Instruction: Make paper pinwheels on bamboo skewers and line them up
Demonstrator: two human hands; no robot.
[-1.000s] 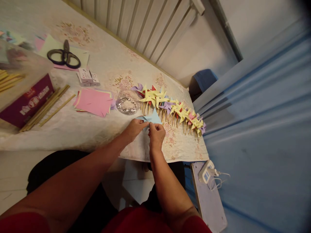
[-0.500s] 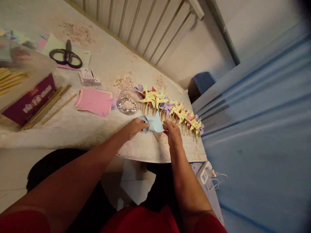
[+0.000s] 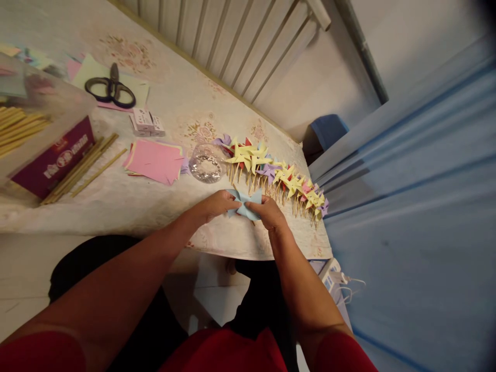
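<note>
A light blue paper pinwheel shape (image 3: 245, 208) is held between both hands above the near part of the cloth-covered table (image 3: 217, 243). My left hand (image 3: 217, 204) grips its left side, the thumb near the middle. My right hand (image 3: 268, 211) pinches it from the right, with its thumb on the folded centre. A thin stick (image 3: 234, 187) shows partly behind the paper. Just beyond the hands lie a clear round container of small shiny pieces (image 3: 206, 164) and a row of finished pinwheels on sticks (image 3: 285, 174), yellow, purple and red among them.
To the left are stacked pink paper sheets (image 3: 155, 161), small boxes (image 3: 147, 123), black-handled scissors (image 3: 111, 90), loose sticks (image 3: 83, 168) and a purple-labelled box (image 3: 58, 155) with more sticks. A blue curtain (image 3: 418, 206) hangs at the right, near a white power strip (image 3: 330, 274).
My right hand has moved left from the paper's right corner onto its centre, and the upper right tip is folded down. The view has shifted slightly.
</note>
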